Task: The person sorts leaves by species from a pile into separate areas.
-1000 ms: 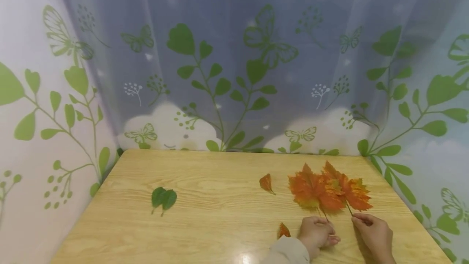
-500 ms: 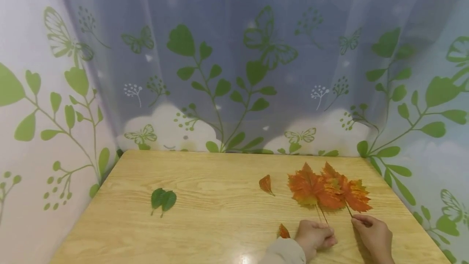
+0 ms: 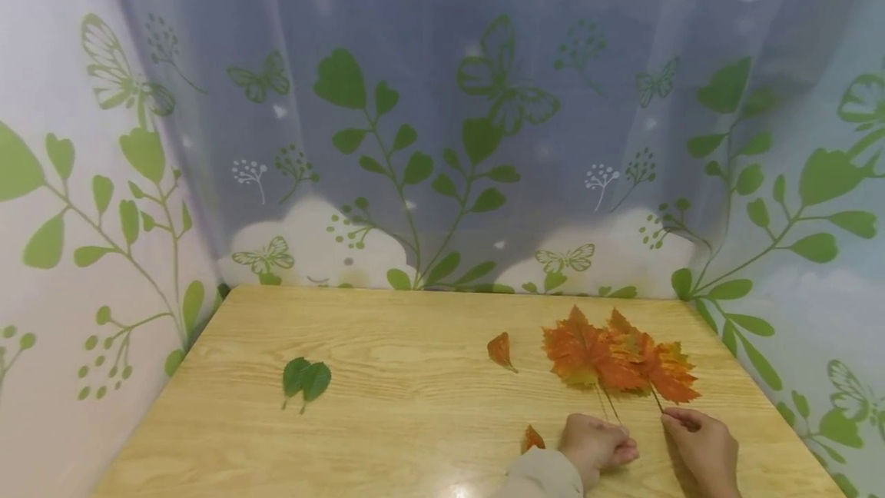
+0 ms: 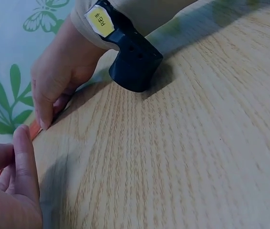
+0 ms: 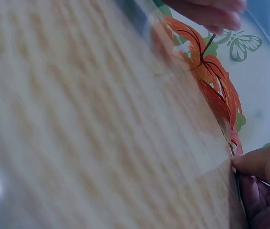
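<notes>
Orange-red maple leaves (image 3: 577, 348) lie overlapping on the right side of the wooden table, with thin dark stems pointing toward the near edge. My left hand (image 3: 596, 448) has its fingers curled at the lower end of a stem, which runs up to it in the right wrist view too. Beside it, my right hand (image 3: 705, 444) pinches the stem of the rightmost maple leaf (image 3: 669, 371) between thumb and forefinger, low over the tabletop. In the left wrist view the right hand (image 4: 61, 78) appears beyond the left hand (image 4: 18, 191).
A small orange-brown leaf (image 3: 501, 350) lies left of the maple leaves, and another one (image 3: 533, 438) is partly behind the left sleeve (image 3: 542, 475). Two green leaves (image 3: 316, 381) overlap on the left part of the table (image 3: 387, 421). A printed curtain (image 3: 429, 137) stands behind.
The left hand's fingers have drawn closer together at the stem, and that hand has shifted slightly. The right hand and the leaves hold nearly the same places; the head view has tilted a little.
</notes>
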A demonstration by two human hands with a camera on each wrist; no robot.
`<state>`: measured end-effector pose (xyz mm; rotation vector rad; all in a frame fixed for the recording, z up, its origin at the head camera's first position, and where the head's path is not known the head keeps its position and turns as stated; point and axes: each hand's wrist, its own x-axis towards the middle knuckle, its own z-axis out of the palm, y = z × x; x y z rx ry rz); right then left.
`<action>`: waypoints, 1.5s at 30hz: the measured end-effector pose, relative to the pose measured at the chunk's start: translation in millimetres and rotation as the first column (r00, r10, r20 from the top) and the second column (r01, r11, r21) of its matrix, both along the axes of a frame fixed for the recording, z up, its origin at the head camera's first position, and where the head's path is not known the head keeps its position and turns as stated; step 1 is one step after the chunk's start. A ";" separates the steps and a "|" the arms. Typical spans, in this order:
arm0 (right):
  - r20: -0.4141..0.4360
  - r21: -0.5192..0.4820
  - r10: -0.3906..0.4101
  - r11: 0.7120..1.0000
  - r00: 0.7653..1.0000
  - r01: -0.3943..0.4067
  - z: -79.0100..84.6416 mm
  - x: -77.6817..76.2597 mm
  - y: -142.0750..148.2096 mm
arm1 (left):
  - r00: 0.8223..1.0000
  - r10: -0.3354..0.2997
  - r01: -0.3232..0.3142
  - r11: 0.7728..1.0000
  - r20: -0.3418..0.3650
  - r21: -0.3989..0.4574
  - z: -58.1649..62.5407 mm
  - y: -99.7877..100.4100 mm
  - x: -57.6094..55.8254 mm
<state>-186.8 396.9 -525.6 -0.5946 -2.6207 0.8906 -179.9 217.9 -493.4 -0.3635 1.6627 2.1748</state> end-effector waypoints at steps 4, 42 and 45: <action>-0.014 -0.003 0.000 1.000 1.000 0.000 0.9 0.0 0.3 | 1.000 0.017 -0.017 1.000 0.000 -0.002 -2.3 2.1 -0.6; -0.027 -0.005 0.002 1.000 1.000 -0.002 0.0 0.3 -0.8 | 0.992 -0.128 0.129 0.989 0.020 -0.064 -5.4 -8.0 0.5; -0.026 -0.007 0.001 1.000 1.000 -0.001 0.0 0.5 -1.1 | 0.988 -0.155 0.156 0.986 0.021 -0.063 -3.2 -9.4 -0.6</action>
